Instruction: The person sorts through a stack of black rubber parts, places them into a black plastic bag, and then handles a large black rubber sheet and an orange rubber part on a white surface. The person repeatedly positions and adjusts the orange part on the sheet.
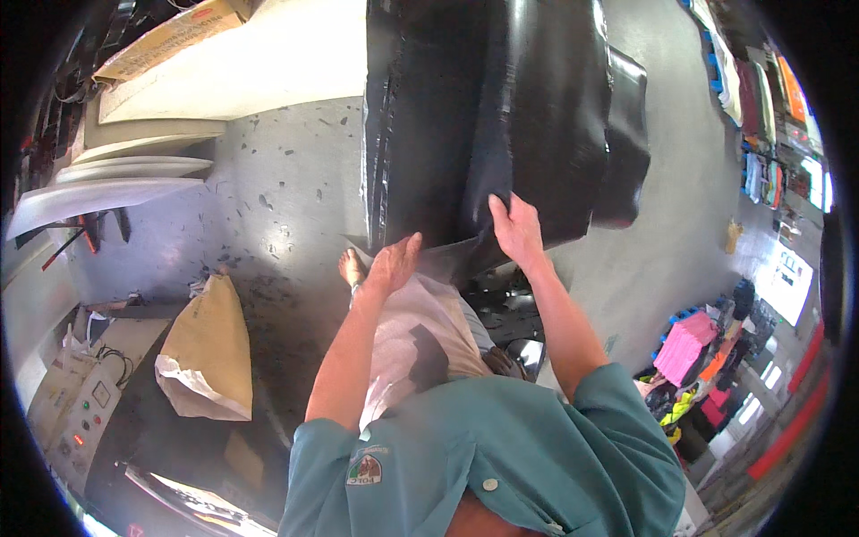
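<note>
In front of me lies a stack of large, glossy black sheets that look like plastic or rubber; I cannot tell which. My right hand is closed on the near edge of a sheet, its thumb on top and the other fingers mostly hidden beneath. At the near left corner, my left hand is closed on the same edge, where a thin dark flap shows on either side of it. A ridge runs lengthwise down the sheet beyond my right hand.
Pale foam-like sheets stick out at the left, below a large white board with a cardboard box. A brown paper sack lies beside a control panel. Pink stacked material stands at the right.
</note>
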A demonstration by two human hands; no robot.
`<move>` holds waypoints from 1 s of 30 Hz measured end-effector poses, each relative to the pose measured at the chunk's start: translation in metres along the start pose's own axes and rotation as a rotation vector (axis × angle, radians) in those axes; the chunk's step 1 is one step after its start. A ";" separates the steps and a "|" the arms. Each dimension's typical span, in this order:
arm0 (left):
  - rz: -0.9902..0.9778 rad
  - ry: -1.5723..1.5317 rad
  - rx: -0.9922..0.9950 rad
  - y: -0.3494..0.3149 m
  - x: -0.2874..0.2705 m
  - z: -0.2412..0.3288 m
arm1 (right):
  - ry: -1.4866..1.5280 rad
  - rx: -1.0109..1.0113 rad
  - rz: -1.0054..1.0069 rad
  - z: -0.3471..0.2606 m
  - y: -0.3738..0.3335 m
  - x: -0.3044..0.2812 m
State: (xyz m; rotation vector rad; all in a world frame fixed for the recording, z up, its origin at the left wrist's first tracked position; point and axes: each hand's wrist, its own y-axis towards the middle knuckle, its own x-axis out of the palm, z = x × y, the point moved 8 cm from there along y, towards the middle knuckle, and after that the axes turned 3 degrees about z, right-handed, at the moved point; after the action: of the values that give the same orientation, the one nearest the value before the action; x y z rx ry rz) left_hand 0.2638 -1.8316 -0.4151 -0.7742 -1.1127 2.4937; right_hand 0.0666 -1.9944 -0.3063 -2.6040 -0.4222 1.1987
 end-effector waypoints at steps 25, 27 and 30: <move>-0.391 -0.289 0.690 -0.161 0.071 0.095 | 0.312 0.101 0.526 -0.032 -0.181 -0.179; -0.356 -0.362 0.795 -0.177 0.043 0.128 | 0.356 0.047 0.602 -0.056 -0.186 -0.184; -0.295 -0.404 0.829 -0.205 0.010 0.173 | 0.204 0.032 0.538 -0.100 -0.181 -0.174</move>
State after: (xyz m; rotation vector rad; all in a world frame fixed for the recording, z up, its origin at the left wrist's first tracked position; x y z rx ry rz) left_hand 0.1651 -1.7949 -0.1678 0.1207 -0.1722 2.5464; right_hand 0.0066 -1.8982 -0.0613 -2.8651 0.3588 1.0393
